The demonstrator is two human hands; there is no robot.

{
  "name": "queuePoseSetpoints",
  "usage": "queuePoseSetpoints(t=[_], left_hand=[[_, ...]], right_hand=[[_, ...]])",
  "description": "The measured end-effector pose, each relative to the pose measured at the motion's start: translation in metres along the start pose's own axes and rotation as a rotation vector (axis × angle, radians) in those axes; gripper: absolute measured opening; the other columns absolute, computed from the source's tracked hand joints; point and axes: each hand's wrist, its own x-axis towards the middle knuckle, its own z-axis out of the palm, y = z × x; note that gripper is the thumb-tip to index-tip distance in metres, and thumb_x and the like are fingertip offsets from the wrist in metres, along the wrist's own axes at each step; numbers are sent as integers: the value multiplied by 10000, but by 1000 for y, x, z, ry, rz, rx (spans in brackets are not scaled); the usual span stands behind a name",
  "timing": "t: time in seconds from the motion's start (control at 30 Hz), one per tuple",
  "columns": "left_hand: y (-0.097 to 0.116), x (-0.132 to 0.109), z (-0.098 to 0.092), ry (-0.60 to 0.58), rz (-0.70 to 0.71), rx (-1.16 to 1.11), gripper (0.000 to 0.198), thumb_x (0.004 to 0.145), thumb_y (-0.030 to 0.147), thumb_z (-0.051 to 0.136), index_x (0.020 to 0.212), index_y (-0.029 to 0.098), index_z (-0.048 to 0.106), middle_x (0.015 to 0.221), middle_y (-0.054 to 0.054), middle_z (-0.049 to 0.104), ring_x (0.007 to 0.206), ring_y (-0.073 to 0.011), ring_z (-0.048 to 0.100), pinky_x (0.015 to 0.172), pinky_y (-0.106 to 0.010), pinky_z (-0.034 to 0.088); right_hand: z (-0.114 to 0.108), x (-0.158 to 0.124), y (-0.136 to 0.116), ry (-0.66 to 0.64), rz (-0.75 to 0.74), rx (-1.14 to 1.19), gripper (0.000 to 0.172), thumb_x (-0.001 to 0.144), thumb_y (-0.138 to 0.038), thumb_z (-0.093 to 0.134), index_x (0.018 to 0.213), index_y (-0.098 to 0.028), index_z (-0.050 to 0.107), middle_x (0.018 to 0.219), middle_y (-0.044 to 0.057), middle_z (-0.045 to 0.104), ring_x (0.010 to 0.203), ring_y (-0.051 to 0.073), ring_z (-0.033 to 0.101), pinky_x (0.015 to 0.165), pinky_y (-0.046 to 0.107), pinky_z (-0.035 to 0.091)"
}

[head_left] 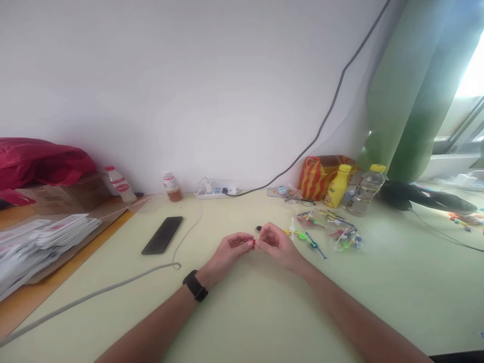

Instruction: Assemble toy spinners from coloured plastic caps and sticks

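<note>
Between my two hands is a small red piece (253, 243), mostly covered by fingertips, so its exact kind does not show. My left hand (235, 248), with a black watch (195, 286) on its wrist, pinches it from the left. From the right, the thumb and forefinger of my right hand (278, 244) close on the same piece. Just behind the fingers lies a small black round part (258, 228). To the right of my right hand are white, green and blue plastic pieces (302, 236) with thin rods.
Clear bags of coloured plastic parts (346, 237) lie farther right, before a yellow bottle (338, 186) and a clear bottle (366, 190). A black phone (162, 235) and a grey cable (113, 287) are on the left. A power strip (217, 190) stands against the wall.
</note>
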Motion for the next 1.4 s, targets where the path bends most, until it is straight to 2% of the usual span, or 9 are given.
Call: queuePoseSetpoints(t=[0.3, 0.47, 0.57, 0.63, 0.7, 0.77, 1.0, 1.23, 1.4], left_hand=[[0, 1, 1, 0, -9, -11, 271, 864, 389, 801, 1047, 189, 795, 1010, -85, 760, 935, -195, 658, 893, -331, 498], [-2, 2, -1, 16, 4, -14, 247, 888, 388, 776, 1020, 180, 795, 991, -84, 744, 909, -178, 638, 923, -337, 489], [-3, 2, -2, 21, 1, -24, 248, 880, 377, 786, 1017, 171, 796, 983, -91, 739, 907, -180, 633, 925, -341, 492], [-3, 3, -2, 30, -2, -20, 257, 867, 377, 799, 1018, 169, 799, 990, -97, 741, 917, -186, 636, 922, -341, 494], [-3, 3, -2, 45, -7, -11, 271, 854, 381, 809, 1020, 167, 800, 993, -100, 744, 923, -191, 641, 922, -341, 496], [-3, 3, -3, 59, -11, -7, 280, 848, 383, 814, 1024, 166, 799, 992, -101, 746, 927, -192, 646, 928, -342, 494], [-4, 3, -3, 54, -9, -15, 261, 846, 379, 816, 1016, 181, 798, 961, -80, 754, 917, -188, 652, 925, -335, 495], [-2, 2, 0, -14, -33, -15, 243, 859, 378, 805, 998, 178, 799, 950, -80, 755, 890, -179, 652, 915, -332, 500], [-1, 2, 0, 12, -30, -5, 270, 856, 390, 804, 1020, 175, 797, 1014, -99, 753, 940, -198, 655, 905, -324, 499]], right_hand=[[-1, -1, 3, -1, -55, -147, 249, 947, -455, 625, 1073, -242, 593, 864, 3, 632, 794, 169, 604, 695, 292, 468], [-2, -6, 1, 66, -134, -332, 484, 972, -422, 559, 1431, -298, 468, 959, 8, 625, 689, 143, 546, 640, 282, 464], [-3, -7, 2, 68, -130, -377, 389, 966, -469, 553, 1301, -273, 581, 1040, 32, 629, 692, 137, 548, 630, 279, 455], [-5, -6, 3, 28, -97, -384, 328, 986, -507, 510, 967, -224, 673, 902, 24, 627, 656, 134, 528, 621, 278, 428], [-7, -4, 4, -1, -48, -354, 530, 1017, -542, 427, 622, -207, 540, 636, -8, 507, 570, 128, 453, 590, 283, 378], [-9, -2, 4, 1, -28, -303, 618, 1024, -566, 388, 516, -217, 375, 523, -32, 352, 529, 124, 376, 567, 289, 331], [-6, 3, 6, -2, -57, -266, 455, 935, -557, 594, 665, -206, 488, 632, -41, 428, 594, 120, 386, 558, 267, 312], [-1, 0, 8, -97, -83, -318, 329, 984, -450, 552, 793, -191, 621, 726, -15, 560, 628, 121, 441, 579, 263, 355], [-3, 0, 7, -55, -98, -309, 275, 991, -423, 540, 852, -202, 627, 719, -18, 563, 648, 131, 478, 585, 263, 372]])
